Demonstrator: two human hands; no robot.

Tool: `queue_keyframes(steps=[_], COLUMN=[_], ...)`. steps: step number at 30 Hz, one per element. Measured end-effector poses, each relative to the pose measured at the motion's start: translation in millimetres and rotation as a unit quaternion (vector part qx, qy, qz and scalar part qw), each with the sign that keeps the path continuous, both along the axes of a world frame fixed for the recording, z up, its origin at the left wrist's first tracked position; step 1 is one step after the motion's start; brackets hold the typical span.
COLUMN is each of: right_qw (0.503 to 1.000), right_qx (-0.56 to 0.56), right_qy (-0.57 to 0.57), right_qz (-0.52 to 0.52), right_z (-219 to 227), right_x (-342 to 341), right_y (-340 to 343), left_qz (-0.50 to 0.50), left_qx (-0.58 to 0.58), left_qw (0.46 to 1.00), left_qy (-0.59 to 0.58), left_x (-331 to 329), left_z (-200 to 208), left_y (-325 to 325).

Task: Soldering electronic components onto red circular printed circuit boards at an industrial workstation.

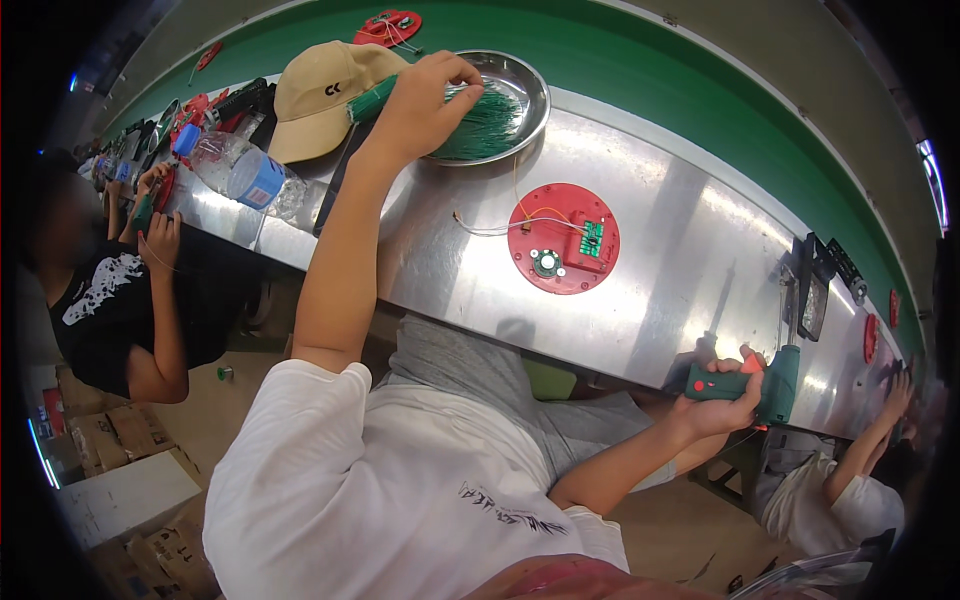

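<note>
My left hand point(440, 95) reaches over a round steel pan point(541, 107) at the back of the bench. Its thumb and forefinger are drawn together above a heap of thin green wires point(485, 128); anything between them is too small to make out. A green bundle point(372, 100) shows behind my left wrist. On the bench lies a red round plate point(565, 270) bearing a small green circuit board point(592, 239), with loose thin wires running off it. At the right, my right hand point(735, 405) grips a dark green soldering gun point(777, 385), its slim metal shaft pointing away from me.
Left of the pan are a beige cap point(322, 90) and a clear plastic bottle point(245, 175). A co-worker's hand point(160, 240) is at the left, another's hand point(897, 397) at the far right. Black parts point(815, 290) and more red plates point(870, 338) lie farther right.
</note>
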State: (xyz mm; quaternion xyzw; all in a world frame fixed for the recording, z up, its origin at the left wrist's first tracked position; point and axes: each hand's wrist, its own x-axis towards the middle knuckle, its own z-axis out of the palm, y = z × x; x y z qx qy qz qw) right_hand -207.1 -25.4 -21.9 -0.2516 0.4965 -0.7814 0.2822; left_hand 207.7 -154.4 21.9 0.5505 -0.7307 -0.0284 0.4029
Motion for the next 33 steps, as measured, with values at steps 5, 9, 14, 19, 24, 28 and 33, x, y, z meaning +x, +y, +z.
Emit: queue_keyframes(steps=[5, 9, 14, 19, 24, 28, 33], right_qw=[1.000, 0.997, 0.975, 0.963, 0.963, 0.966, 0.967], right_qx=[-0.007, -0.028, -0.096, -0.080, -0.093, -0.094, -0.092], right_qy=[0.006, 0.012, 0.128, 0.159, 0.143, 0.133, 0.117], right_qz=[0.011, 0.070, 0.152, 0.202, 0.209, 0.203, 0.208], right_z=[-1.9, -0.5, -5.6, -4.6, -9.6, -10.2, -11.0], right_x=[-3.4, -3.5, 1.9, 9.5, -6.3, -5.8, -4.8], right_y=[0.9, 4.3, 3.3, 10.9, 8.5, 6.5, 5.4], left_qz=[0.013, -0.024, -0.092, -0.015, 0.037, 0.039, -0.006], left_qx=[-0.003, 0.008, -0.014, -0.025, -0.049, -0.026, -0.065], left_qw=[0.998, 0.990, 0.994, 0.999, 0.998, 0.998, 0.991], left_qy=[0.058, 0.139, 0.061, 0.036, 0.027, 0.040, -0.118], left_x=[-3.6, -16.2, -61.1, -47.8, -18.0, -11.1, 0.6], left_z=[2.6, 6.8, 27.2, 19.1, 32.5, 34.4, 25.4], left_y=[2.3, 6.6, 44.4, 40.4, 35.3, 27.2, 6.9])
